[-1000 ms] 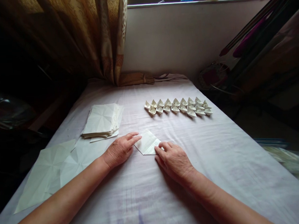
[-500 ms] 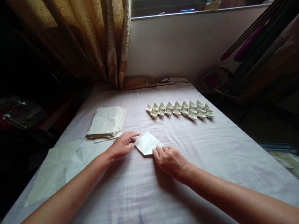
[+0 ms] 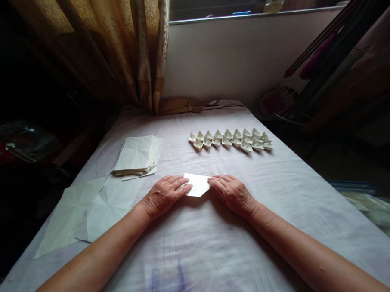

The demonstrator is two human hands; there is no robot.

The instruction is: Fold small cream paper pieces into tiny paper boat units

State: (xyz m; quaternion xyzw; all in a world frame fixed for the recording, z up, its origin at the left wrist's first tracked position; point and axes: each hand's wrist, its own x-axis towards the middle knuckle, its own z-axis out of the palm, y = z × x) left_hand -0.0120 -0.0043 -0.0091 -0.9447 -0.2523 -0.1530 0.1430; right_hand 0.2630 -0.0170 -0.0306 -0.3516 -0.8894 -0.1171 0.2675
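Note:
A small folded piece of white paper [image 3: 198,184] lies on the cloth-covered table [image 3: 281,194] between my hands. My left hand [image 3: 164,194] lies flat with its fingers stretched out and pressing on the paper's left edge. My right hand [image 3: 233,193] rests palm down, fingertips pressing on the paper's right edge. Beyond them stands a row of several small folded paper boats [image 3: 231,140]. A stack of creased white sheets [image 3: 137,155] lies at the left.
Two large creased sheets [image 3: 88,208] lie flat near the table's left edge. A patterned curtain [image 3: 122,50] hangs at the back left, with a white wall and a window sill behind. Dark clutter and rods stand to the right of the table.
The paper has been folded smaller. My right hand slid up beside it, and both hands now press flat on its two sides.

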